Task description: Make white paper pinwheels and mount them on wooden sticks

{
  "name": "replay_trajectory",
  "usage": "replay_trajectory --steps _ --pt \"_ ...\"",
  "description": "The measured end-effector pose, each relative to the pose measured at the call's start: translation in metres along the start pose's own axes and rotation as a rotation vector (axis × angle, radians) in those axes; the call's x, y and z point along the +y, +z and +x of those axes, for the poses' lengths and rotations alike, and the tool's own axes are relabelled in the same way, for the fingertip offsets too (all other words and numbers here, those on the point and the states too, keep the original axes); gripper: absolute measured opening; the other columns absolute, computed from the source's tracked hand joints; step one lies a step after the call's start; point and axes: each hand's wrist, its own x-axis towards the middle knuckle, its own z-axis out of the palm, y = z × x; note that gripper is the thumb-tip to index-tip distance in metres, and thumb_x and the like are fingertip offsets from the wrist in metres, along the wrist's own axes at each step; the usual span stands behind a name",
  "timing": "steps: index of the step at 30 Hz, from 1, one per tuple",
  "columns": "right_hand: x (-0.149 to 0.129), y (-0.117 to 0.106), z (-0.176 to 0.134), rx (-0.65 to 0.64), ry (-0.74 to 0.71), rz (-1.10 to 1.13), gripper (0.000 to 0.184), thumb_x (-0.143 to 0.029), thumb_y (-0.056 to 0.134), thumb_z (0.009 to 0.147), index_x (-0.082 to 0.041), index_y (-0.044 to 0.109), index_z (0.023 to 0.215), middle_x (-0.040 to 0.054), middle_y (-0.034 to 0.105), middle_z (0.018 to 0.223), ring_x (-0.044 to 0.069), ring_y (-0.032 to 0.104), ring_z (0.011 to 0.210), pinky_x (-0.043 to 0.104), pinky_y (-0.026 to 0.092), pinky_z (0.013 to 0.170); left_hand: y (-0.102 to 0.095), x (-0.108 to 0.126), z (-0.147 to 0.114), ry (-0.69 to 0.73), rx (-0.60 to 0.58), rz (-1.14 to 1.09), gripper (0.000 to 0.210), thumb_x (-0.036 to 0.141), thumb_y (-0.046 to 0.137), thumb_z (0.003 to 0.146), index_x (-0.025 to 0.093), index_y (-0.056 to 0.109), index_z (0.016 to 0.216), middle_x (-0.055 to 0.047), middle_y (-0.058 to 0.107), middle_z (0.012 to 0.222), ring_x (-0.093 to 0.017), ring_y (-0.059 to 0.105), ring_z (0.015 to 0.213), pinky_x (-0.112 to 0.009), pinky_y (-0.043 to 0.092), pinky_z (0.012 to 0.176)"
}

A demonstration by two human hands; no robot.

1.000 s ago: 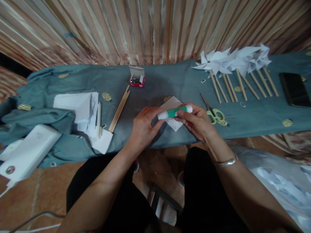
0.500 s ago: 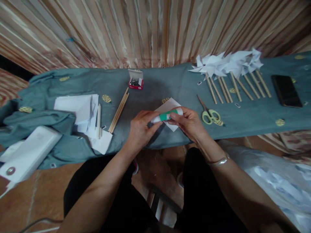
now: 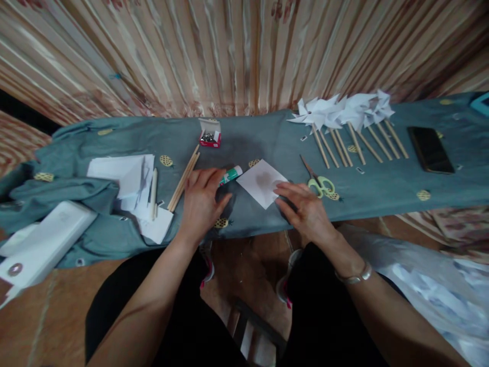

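Note:
A glue stick (image 3: 231, 175) with a green and white label lies on the cloth, its near end under the fingers of my left hand (image 3: 202, 201). The thumb of that hand is spread away from the stick. To its right a square of white paper (image 3: 260, 181) lies turned like a diamond. My right hand (image 3: 305, 206) is at the paper's right corner, fingers stretched out and thumb apart, the fingertips touching or just over the edge. Green-handled scissors (image 3: 321, 185) lie beyond that hand, and thin wooden sticks (image 3: 184, 178) lie beside my left hand.
A small red box of metal pins (image 3: 210, 136) stands open at the back. Several paper pinwheels (image 3: 344, 113) on sticks and a phone (image 3: 431, 149) lie to the right. Paper sheets (image 3: 114, 168), a white candle-like rod (image 3: 153, 193) and a white device (image 3: 46, 244) are at left.
Both hands held the glue stick over the paper before. Now the stick is down on the cloth at left under my left hand, and my right hand has moved to the paper's right corner.

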Motion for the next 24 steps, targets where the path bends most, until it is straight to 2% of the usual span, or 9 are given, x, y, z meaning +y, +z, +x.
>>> replay_trajectory --steps 3,7,13,18,24 --pt "-0.001 0.003 -0.004 -0.04 -0.038 -0.038 0.027 -0.022 0.054 0.089 -0.014 0.065 0.113 0.0155 0.065 0.123 0.027 0.058 0.113 0.046 0.05 0.097 0.01 0.021 0.0 0.222 -0.103 -0.087 0.031 0.022 0.064 0.083 0.017 0.064 0.114 -0.011 0.064 0.117 -0.028 0.052 0.111 -0.046 0.044 0.093" --pt "0.001 0.003 -0.007 -0.07 -0.036 -0.047 0.029 -0.02 0.053 0.089 -0.013 0.064 0.115 0.0159 0.063 0.124 0.027 0.057 0.115 0.047 0.05 0.098 0.027 0.035 0.007 0.334 -0.164 -0.114 0.02 0.022 0.058 0.088 0.018 0.068 0.104 -0.009 0.068 0.111 -0.026 0.053 0.107 -0.045 0.045 0.089" --pt "0.005 0.002 -0.009 -0.087 -0.02 -0.028 0.029 -0.018 0.054 0.088 -0.012 0.063 0.115 0.016 0.064 0.123 0.027 0.057 0.115 0.046 0.049 0.1 0.029 0.036 0.016 0.377 -0.204 -0.104 0.018 0.027 0.052 0.093 0.02 0.069 0.093 -0.002 0.072 0.1 -0.022 0.055 0.1 -0.04 0.042 0.088" --pt "0.003 0.0 -0.006 -0.1 0.015 0.016 0.028 -0.018 0.055 0.086 -0.014 0.064 0.112 0.0149 0.064 0.122 0.027 0.058 0.114 0.046 0.049 0.099 0.028 0.035 0.016 0.381 -0.239 -0.098 0.02 0.025 0.049 0.094 0.018 0.067 0.099 -0.004 0.071 0.104 -0.022 0.053 0.103 -0.04 0.041 0.09" --pt "0.001 -0.002 -0.002 -0.074 0.074 0.11 0.031 -0.025 0.065 0.081 -0.017 0.064 0.11 0.0139 0.065 0.119 0.028 0.059 0.112 0.048 0.048 0.098 0.036 0.037 0.014 0.272 -0.179 -0.3 0.017 0.024 0.052 0.092 0.017 0.067 0.094 -0.004 0.073 0.094 -0.02 0.058 0.093 -0.037 0.046 0.085"
